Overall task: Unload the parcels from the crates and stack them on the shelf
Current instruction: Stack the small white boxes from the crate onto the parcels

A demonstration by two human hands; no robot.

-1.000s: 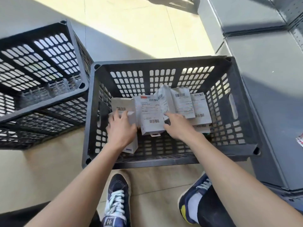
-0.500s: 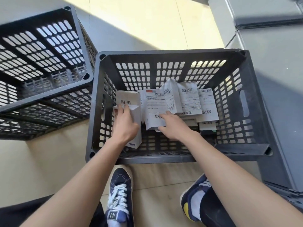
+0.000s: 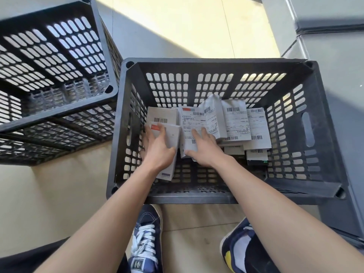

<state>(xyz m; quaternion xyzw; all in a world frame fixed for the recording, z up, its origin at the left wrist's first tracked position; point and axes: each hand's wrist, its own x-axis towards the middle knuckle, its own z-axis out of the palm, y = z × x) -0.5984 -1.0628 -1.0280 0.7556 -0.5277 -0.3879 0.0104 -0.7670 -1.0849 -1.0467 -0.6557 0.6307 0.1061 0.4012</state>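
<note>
1. Head view: beige tile floor (image 3: 187,26) with a sunlit band across the top; grey shelf (image 3: 334,56) along the right edge.
2. Black slotted crate (image 3: 323,134) at centre frame, touching the shelf. Second crate (image 3: 59,62) at upper left, tilted, nothing visible inside.
3. Parcels (image 3: 236,119), white boxes with barcode labels, lie overlapping in the centre crate's far half.
4. Left hand (image 3: 157,146) reaches in at centre-left, fingers spread and curled round a white box (image 3: 173,138) near the left wall.
5. Right hand (image 3: 204,146) just beside it, palm down, fingers on a labelled parcel (image 3: 192,123), thumb at its near edge; firm grip, cannot tell.
6. Blue sneakers (image 3: 145,243) at the bottom edge.
</note>
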